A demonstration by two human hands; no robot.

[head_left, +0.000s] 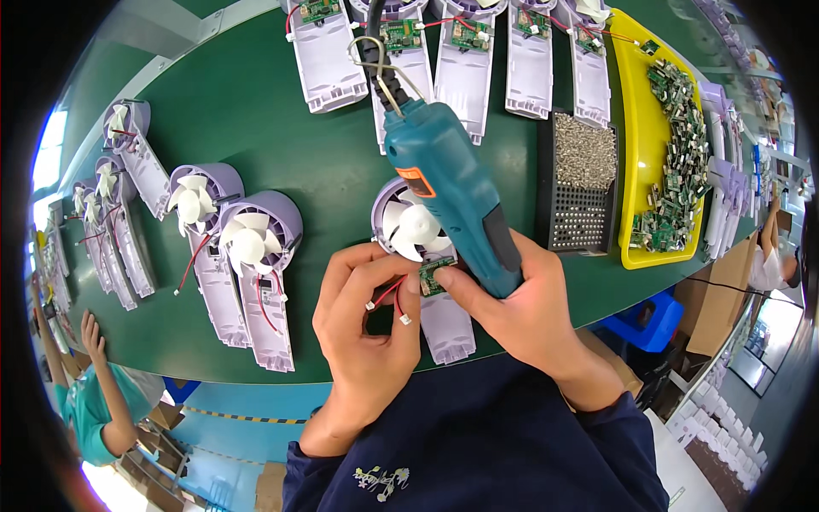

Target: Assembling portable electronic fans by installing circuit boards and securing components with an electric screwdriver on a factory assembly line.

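In front of me lies a lilac fan housing (448,335) with a white fan (415,227) at its round end. My left hand (363,311) pinches a small green circuit board (433,276) over the housing. Red and black wires with white connectors (405,319) dangle by its fingers. My right hand (537,320) is wrapped round a teal electric screwdriver (452,188), its cord end pointing up and away from me. The right thumb presses on the board's other side. Both hands hide part of the housing, and the screwdriver's tip is out of sight.
Several housings with boards (461,77) line the far edge. More fan housings (256,256) lie at left. A black screw tray (583,183) and a yellow bin (633,171) of circuit boards stand at right. Another person's hand (93,334) rests at the far left table edge.
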